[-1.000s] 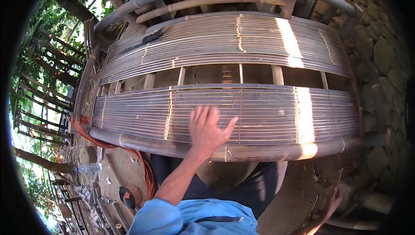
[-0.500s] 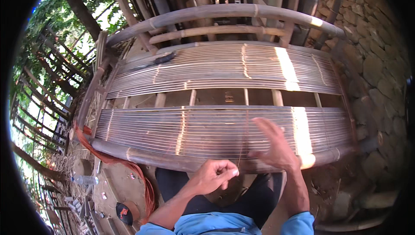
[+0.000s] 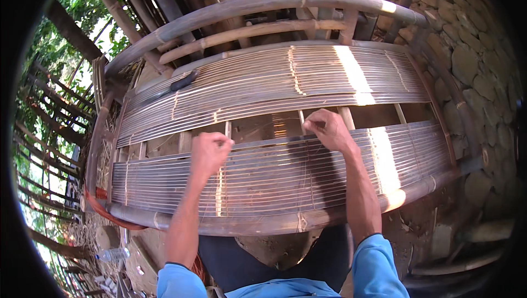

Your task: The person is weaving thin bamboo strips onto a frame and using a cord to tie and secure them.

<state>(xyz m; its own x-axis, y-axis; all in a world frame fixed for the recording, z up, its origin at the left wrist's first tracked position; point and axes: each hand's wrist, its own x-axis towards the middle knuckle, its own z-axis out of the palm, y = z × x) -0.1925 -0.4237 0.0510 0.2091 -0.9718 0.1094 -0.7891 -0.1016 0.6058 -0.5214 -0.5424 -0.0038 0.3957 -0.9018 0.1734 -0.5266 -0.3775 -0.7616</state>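
Both my hands reach over a bamboo bench whose seat is made of narrow slats (image 3: 263,174) bound by cords, with a lengthwise gap. My left hand (image 3: 210,152) is closed, fingertips together, above the far edge of the front slat panel. To its right my right hand (image 3: 329,129) is closed in a pinch over the gap. What the fingers hold is too thin to make out. A fine strand (image 3: 310,180) runs across the front slats toward a small knot (image 3: 302,222) on the front bamboo rail (image 3: 241,225).
A dark-handled tool (image 3: 184,80) lies on the back slat panel (image 3: 252,81). Reddish-brown cord (image 3: 112,215) hangs over the bench's left front corner. A plastic bottle (image 3: 113,254) is on the ground at lower left. A stone wall (image 3: 477,84) stands at right.
Both hands have moved forward from the front rail area to the gap. My left hand has also gone left. My right hand, formerly spread, is now pinched. The view has shifted.
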